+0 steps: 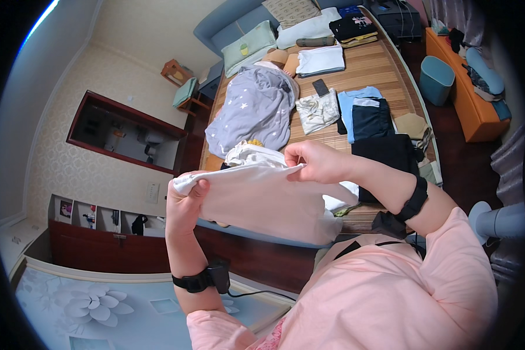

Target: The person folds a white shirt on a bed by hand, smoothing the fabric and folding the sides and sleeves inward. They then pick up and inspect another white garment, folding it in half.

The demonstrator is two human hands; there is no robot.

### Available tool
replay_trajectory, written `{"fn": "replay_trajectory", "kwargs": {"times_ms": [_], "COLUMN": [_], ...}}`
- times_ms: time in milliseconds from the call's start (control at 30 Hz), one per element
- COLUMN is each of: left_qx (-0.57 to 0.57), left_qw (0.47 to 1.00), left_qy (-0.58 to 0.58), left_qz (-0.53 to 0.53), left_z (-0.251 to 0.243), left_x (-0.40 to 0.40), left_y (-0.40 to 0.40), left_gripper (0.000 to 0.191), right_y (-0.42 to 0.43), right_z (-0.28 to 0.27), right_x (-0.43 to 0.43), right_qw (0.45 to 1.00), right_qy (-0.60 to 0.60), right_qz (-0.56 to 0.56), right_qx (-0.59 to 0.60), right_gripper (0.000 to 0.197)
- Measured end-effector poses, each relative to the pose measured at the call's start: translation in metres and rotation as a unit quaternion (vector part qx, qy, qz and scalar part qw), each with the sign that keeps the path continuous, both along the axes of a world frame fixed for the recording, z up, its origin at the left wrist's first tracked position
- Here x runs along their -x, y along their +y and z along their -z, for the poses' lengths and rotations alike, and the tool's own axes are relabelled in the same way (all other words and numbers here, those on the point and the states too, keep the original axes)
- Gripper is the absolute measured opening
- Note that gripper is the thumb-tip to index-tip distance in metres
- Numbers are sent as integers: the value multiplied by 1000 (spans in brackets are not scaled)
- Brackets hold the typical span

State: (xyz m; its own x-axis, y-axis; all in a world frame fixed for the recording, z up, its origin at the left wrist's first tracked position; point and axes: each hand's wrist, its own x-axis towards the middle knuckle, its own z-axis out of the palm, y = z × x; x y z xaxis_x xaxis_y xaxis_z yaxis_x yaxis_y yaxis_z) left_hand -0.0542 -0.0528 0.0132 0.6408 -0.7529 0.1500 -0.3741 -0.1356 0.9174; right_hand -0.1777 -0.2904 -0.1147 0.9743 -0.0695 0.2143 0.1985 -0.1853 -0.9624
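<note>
A thin pale garment or cloth (262, 197) hangs stretched between my two hands, above the near edge of the bed. My left hand (186, 197) grips its white edge at one corner, thumb towards me. The fingertips of my right hand (310, 162) pinch the same top edge further right. Behind the cloth lies a crumpled white garment (256, 154), partly hidden. Folded black fabric (385, 153) lies beyond my right forearm, beside dark shorts (371, 119) on light blue clothing. A folded patterned garment (317, 111) lies farther back, touching a dark phone-like object (320, 87).
A grey star-patterned blanket (258, 109) is heaped on the bed mat (363, 61). Folded white clothes (320, 60), pillows (249, 46) and a dark clothing pile (353, 27) lie towards the headboard. A blue bin (436, 81) and an orange bench (472, 100) stand right of the bed.
</note>
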Motion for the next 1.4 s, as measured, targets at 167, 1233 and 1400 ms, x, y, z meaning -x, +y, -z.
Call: {"fn": "replay_trajectory", "kwargs": {"times_ms": [167,1233,1400], "left_qx": [-6,29,28], "left_qw": [1000,997,996], "left_qy": [17,68,80], "left_qz": [-1,-12,31], "left_z": [5,19,27], "left_x": [-6,-18,-30], "left_y": [3,0,4], "left_gripper": [31,31,32], "right_y": [-7,28,41], "right_z": [-11,-3,8], "right_x": [7,40,49], "right_qw": [998,990,989], "right_qy": [27,-19,9], "right_qz": [-45,-125,-141], "right_qx": [37,-54,-45], "right_gripper": [22,21,23]}}
